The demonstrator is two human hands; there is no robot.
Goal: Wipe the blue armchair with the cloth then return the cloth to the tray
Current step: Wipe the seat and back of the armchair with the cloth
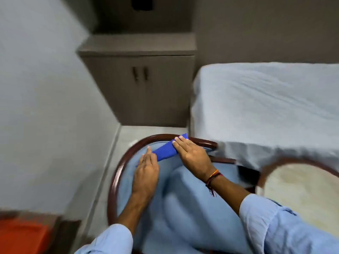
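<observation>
Blue cloth (166, 151) lies folded in a strip on the top edge of the armchair (183, 198), across the light blue upholstery and touching the dark wooden frame (117, 173) at its far end. Right hand (192, 155) lies flat on the cloth's far half, fingers extended, palm down, pressing it against the chair back. Left hand (146, 171) is flat too, fingers straight, fingertips touching the cloth's near end; palm rests on upholstery. Neither hand is curled around the cloth. Hands are apart, cloth between them. Right wrist carries thread bands (213, 177). Bed (266, 110) with pale sheet sits just right of the chair; cabinet (139, 85) behind. Frame blurred.
</observation>
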